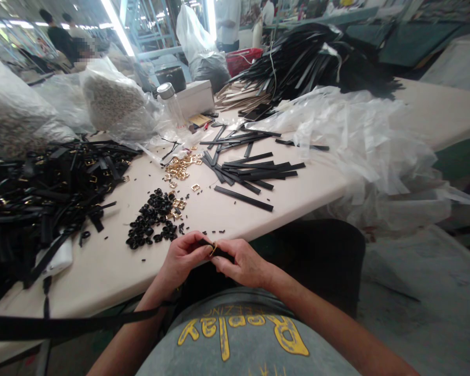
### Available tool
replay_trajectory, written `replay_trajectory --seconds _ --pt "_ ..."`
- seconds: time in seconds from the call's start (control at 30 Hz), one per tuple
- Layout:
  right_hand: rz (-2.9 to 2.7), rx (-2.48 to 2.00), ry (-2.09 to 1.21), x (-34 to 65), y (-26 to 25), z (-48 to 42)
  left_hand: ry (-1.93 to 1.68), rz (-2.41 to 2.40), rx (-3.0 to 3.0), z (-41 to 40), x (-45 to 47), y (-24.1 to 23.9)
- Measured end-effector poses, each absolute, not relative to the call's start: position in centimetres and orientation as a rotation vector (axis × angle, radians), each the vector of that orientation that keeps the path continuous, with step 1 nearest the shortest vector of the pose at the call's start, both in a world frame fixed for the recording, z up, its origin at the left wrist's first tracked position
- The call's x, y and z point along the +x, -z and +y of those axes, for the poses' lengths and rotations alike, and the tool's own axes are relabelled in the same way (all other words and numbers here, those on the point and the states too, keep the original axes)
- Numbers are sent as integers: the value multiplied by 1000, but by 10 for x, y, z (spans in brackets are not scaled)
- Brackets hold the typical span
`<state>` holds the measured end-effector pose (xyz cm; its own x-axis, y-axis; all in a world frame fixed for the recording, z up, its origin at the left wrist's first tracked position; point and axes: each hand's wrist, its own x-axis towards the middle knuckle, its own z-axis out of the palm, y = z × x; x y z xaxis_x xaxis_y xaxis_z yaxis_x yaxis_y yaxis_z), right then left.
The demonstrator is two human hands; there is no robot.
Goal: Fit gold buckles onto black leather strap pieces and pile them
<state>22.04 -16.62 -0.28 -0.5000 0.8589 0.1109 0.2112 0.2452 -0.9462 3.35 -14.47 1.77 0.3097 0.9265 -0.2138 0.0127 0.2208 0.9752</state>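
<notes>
Your left hand (pixel 183 256) and right hand (pixel 243 263) both pinch 1 black strap (pixel 224 254) directly between them, its long axis running hand to hand; the gold buckle (pixel 214 247) sits on it between your fingertips (neither hand is clearly nearer)

A narrow black strap (pixel 224 255) is at the near middle of the scene, held up and running slantwise, its left part farther and its right part nearer. A small, shiny gold buckle (pixel 214 248) sits midway along the strap's visible stretch, its thin frame set across it. Both are partly covered; whether the strap passes through the buckle cannot be told.
</notes>
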Motion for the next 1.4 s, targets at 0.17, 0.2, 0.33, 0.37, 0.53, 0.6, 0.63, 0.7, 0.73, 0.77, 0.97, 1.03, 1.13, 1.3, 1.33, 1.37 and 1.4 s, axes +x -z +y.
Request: replay_trajectory --seconds 0.17,0.2,0.33,0.37,0.53,0.6,0.63,0.7,0.73,0.77,0.97,1.03,1.13,1.3,1.33,1.37,1.4 --pt "-1779 -1011 -1380 220 3 -165 -803 1042 1155 -145 36 -20" --pt "-1767 -1026 -1393 220 4 -165 -795 1036 1150 -145 36 -19" --pt "-1776 -1018 -1413 221 7 -164 -780 1013 1171 -145 33 -17" --pt "-1772 -1006 -1430 221 7 -164 -776 1006 1191 -144 31 -16" --pt "-1737 -921 -1511 222 3 -163 -776 952 1226 -145 24 -11" --pt "-1721 -893 -1534 222 2 -163 -779 945 1188 -145 23 -10" --pt "-1711 -882 -1548 222 1 -163 -777 944 1171 -146 23 -10" --pt "-1705 -859 -1569 222 1 -163 -760 934 1159 -146 22 -11" --pt "-1709 -847 -1572 222 1 -164 -749 923 1161 -145 22 -11" --pt "-1714 -840 -1572 222 1 -164 -737 912 1165 -145 22 -12" --pt "-1722 -844 -1575 223 1 -165 -708 837 1179 -143 22 -17" --pt "-1732 -843 -1562 223 2 -166 -718 834 1181 -143 24 -18" --pt "-1759 -871 -1514 222 5 -166 -742 879 1180 -143 27 -18" --pt "-1838 -1008 -1335 221 6 -164 -781 1021 1168 -141 33 -16" --pt "-1855 -1025 -1297 221 5 -164 -781 1041 1163 -141 34 -16" --pt "-1873 -1033 -1264 221 5 -164 -775 1055 1160 -140 35 -16" --pt "-1891 -1035 -1235 220 5 -164 -764 1061 1162 -140 35 -17"
